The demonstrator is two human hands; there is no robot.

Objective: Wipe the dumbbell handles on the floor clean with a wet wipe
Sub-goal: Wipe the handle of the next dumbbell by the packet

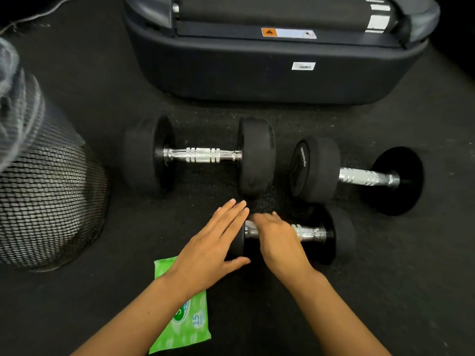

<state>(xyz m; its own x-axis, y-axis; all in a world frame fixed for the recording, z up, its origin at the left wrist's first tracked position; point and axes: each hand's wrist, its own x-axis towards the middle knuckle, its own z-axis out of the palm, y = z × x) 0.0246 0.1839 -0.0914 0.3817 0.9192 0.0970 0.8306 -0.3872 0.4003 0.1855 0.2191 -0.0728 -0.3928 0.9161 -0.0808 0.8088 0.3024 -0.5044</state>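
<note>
Three black dumbbells with chrome handles lie on the dark rubber floor. The nearest dumbbell (312, 233) lies in front of me. My left hand (213, 247) rests flat, fingers straight, on its left weight head. My right hand (279, 240) lies over the left part of its handle, fingers curled down over a white wet wipe (248, 224), of which only a small edge shows. A larger dumbbell (203, 155) lies beyond, and a third dumbbell (365, 177) lies at the right. Neither is touched.
A green pack of wet wipes (182, 322) lies on the floor under my left forearm. A black mesh bin (51, 201) stands at the left. The dark end of a treadmill (270, 70) blocks the far side. A grey cable (38, 15) runs at the top left.
</note>
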